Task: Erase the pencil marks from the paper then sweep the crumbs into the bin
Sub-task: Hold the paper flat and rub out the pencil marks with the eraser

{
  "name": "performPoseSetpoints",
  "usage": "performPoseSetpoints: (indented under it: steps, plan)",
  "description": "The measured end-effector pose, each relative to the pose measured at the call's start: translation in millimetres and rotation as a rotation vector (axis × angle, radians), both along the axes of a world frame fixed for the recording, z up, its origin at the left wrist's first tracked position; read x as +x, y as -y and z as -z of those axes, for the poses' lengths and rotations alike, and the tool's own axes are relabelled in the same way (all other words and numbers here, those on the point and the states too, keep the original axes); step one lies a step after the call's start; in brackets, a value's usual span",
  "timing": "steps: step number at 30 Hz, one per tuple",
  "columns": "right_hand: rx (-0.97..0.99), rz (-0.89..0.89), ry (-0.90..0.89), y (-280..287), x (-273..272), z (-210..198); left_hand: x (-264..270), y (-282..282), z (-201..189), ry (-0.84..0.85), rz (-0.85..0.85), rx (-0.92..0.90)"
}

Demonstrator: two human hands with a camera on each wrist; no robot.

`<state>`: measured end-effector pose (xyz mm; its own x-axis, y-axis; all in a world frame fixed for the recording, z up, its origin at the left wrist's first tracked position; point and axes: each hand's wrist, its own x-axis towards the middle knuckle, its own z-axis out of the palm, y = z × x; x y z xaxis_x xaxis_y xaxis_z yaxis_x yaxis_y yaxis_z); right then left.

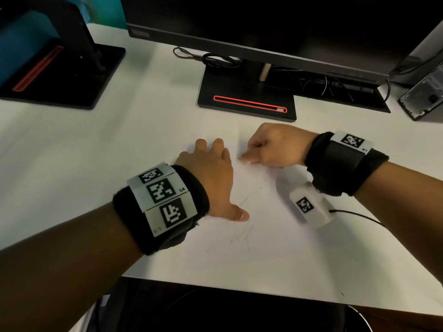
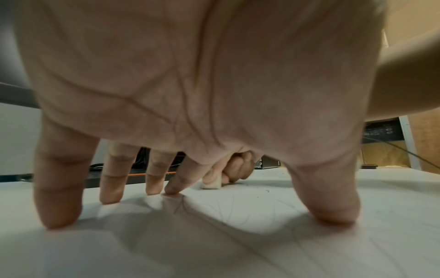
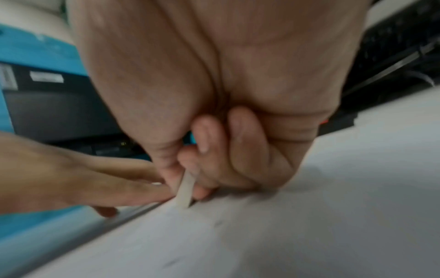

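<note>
A white sheet of paper (image 1: 275, 248) lies on the white desk, with faint pencil scribbles (image 1: 239, 233) near its middle. My left hand (image 1: 211, 178) lies spread on the paper, fingertips (image 2: 59, 216) and thumb pressing it flat. My right hand (image 1: 271, 147) pinches a small white eraser (image 3: 185, 191) between thumb and fingers, its lower edge touching the paper just right of the left fingertips. The eraser (image 2: 212, 185) shows past the left fingers in the left wrist view. Dark crumbs (image 1: 261, 185) are scattered on the paper below the right hand.
A monitor stand (image 1: 247, 97) with a red-edged slot stands just behind the hands, with cables behind it. A second black stand (image 1: 60, 75) is at the far left. A computer case (image 1: 424, 92) is at the far right. The desk's front edge (image 1: 239, 291) is close. No bin is in view.
</note>
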<state>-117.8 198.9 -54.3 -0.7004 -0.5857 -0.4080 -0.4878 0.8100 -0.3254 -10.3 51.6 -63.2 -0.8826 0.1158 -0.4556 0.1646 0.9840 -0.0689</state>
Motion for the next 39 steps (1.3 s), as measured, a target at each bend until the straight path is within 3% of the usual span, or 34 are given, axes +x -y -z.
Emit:
performPoseSetpoints:
  steps: [10, 21, 25, 27, 31, 34, 36, 39]
  plan:
    - [0.055, -0.03, -0.079, 1, -3, -5, 0, 0, 0, 0.004, 0.003, -0.022]
    - [0.087, -0.141, -0.085, -26, 31, -3, -1, 1, -1, 0.027, 0.002, -0.025]
    - [0.157, -0.018, -0.145, -46, 29, -10, -2, -2, -4, 0.038, -0.001, -0.038]
    - [0.17, -0.05, -0.184, -50, 36, -12, -1, -3, -5, 0.05, 0.004, -0.033]
    - [0.334, -0.224, -0.102, -53, 59, -16, 1, -2, -6, 0.051, 0.012, -0.027]
    - [0.514, -0.104, -0.215, -70, 50, -22, 1, -3, -5, 0.06, 0.008, -0.023]
    - [0.418, -0.007, -0.256, -81, 44, -27, 1, -3, -5, 0.066, 0.011, -0.013]
    - [0.041, 0.176, -0.209, -87, 43, -33, 1, 2, -8, 0.08, 0.023, 0.014]
